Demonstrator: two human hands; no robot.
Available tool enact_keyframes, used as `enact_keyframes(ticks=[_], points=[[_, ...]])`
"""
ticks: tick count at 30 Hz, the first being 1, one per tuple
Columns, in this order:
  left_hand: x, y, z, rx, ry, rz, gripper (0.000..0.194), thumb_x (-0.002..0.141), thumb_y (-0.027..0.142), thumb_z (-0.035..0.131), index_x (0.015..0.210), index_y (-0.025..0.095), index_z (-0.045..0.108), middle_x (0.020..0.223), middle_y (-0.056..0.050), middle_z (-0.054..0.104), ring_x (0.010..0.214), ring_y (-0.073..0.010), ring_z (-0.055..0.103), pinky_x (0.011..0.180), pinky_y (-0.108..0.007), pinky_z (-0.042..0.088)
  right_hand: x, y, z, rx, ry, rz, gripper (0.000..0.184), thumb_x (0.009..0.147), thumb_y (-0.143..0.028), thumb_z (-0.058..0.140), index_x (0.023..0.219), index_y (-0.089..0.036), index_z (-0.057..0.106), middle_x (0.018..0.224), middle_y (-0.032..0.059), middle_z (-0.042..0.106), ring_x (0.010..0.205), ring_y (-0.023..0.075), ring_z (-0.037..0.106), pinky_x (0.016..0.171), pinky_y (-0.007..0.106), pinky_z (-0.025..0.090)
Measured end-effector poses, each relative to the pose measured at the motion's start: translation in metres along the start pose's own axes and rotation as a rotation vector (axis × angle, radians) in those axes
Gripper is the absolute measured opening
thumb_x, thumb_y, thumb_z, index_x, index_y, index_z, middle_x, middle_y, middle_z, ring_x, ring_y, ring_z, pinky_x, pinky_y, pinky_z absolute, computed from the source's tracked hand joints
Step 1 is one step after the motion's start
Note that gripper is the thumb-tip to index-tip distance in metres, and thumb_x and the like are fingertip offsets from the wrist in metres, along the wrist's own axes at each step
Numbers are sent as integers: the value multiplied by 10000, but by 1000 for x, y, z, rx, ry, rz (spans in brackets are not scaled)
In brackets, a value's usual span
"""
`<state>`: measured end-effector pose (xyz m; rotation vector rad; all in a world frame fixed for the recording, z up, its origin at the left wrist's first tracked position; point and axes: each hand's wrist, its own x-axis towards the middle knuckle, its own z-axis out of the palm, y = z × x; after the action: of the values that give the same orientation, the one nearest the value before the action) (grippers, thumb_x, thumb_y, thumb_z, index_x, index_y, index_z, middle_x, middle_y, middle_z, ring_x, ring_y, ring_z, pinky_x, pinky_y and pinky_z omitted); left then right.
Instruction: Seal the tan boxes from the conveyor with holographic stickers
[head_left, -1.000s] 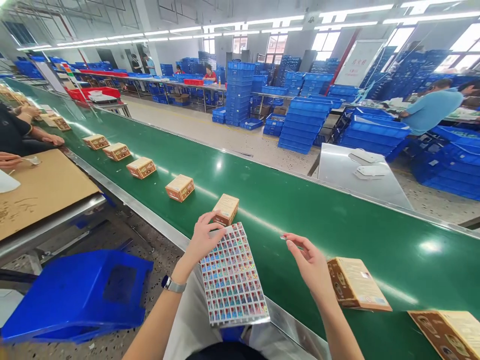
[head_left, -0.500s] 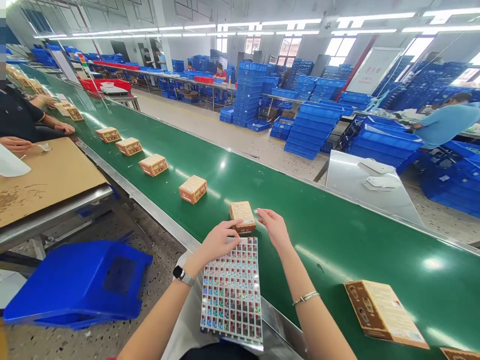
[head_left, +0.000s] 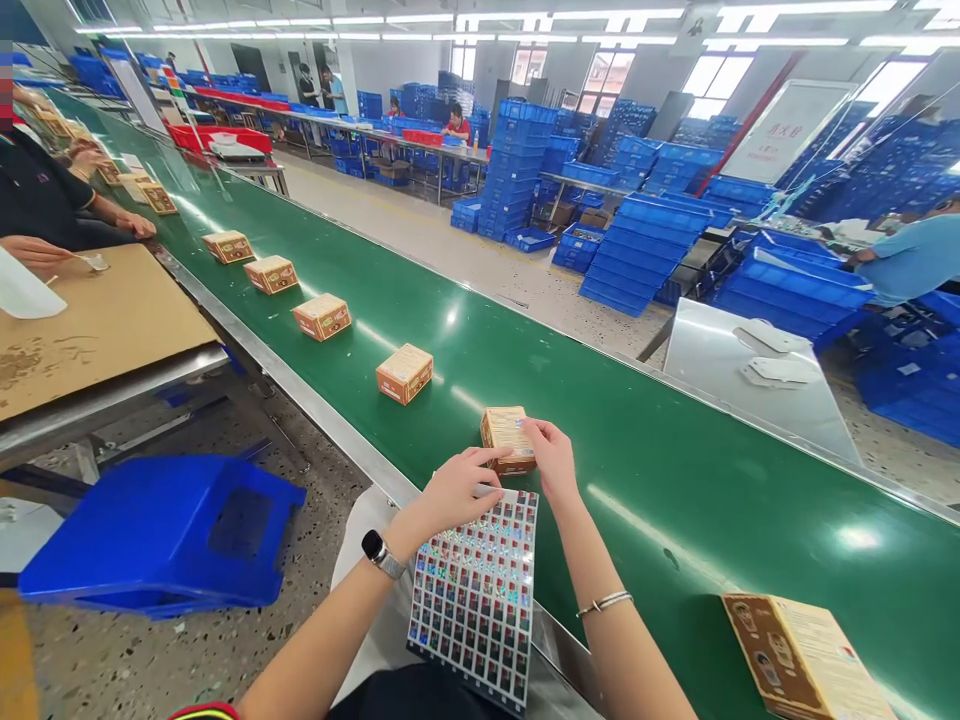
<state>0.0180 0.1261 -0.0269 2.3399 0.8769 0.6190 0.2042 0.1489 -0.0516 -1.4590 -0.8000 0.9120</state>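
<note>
A small orange-brown carton (head_left: 506, 436) lies on the green conveyor belt (head_left: 675, 470) right in front of me. My right hand (head_left: 549, 456) rests its pinched fingertips on the carton's top right edge. My left hand (head_left: 452, 492) curls over the top edge of a sheet of small shiny stickers (head_left: 476, 592), its fingertips reaching the carton's near side. The sheet lies across the belt's steel edge and my lap. More cartons (head_left: 405, 372) trail away up the belt to the left.
A larger brown box (head_left: 806, 655) lies on the belt at lower right. A blue plastic stool (head_left: 165, 530) stands on the floor to my left. Another person sits at a cardboard-topped table (head_left: 97, 330). Stacked blue crates (head_left: 637, 250) and a steel table (head_left: 750, 370) stand beyond the belt.
My right hand swung left from mid-belt onto the nearest carton. The carton and the brown box rode the belt rightward. My left hand stayed on the sticker sheet's top.
</note>
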Motion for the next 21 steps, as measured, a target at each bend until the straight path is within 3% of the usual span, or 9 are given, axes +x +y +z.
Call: enact_keyframes(ticks=[9,13,16,18,21], points=[[3,13,12,19,-40,54,171,869,203,594,756,208,721,1448,-5,547,1202,-244,566,1027,-428,481,-16,-5,-11,-279,145,-161,251,755,-457,618,771,-207,609,835,90,716,786,243,643,765,376,489],[5,17,17,35,-65,68,153,855,198,607,755,211,722,1438,-9,558,1192,-246,577,1020,-423,485,-18,-8,-18,-350,183,-194,353,765,-466,623,978,-187,585,855,100,720,775,249,659,752,375,489],[5,21,20,47,-88,80,142,853,201,616,756,218,718,1463,1,532,1198,-255,580,1010,-427,487,-9,-8,-31,-388,199,-195,489,772,-481,616,1128,-156,533,767,82,724,731,261,672,734,382,487],[3,24,18,48,-105,82,152,870,216,607,760,218,711,1477,6,517,1182,-253,599,993,-413,491,-4,-9,-42,-420,194,-192,472,782,-491,593,1099,-144,557,699,81,716,707,275,667,735,403,482],[-4,32,9,32,-94,31,190,914,255,562,794,214,703,1454,-6,542,1029,-207,678,895,-339,519,-13,-13,-60,-442,121,-211,417,810,-497,560,1043,-154,605,820,122,739,779,276,677,756,408,495]])
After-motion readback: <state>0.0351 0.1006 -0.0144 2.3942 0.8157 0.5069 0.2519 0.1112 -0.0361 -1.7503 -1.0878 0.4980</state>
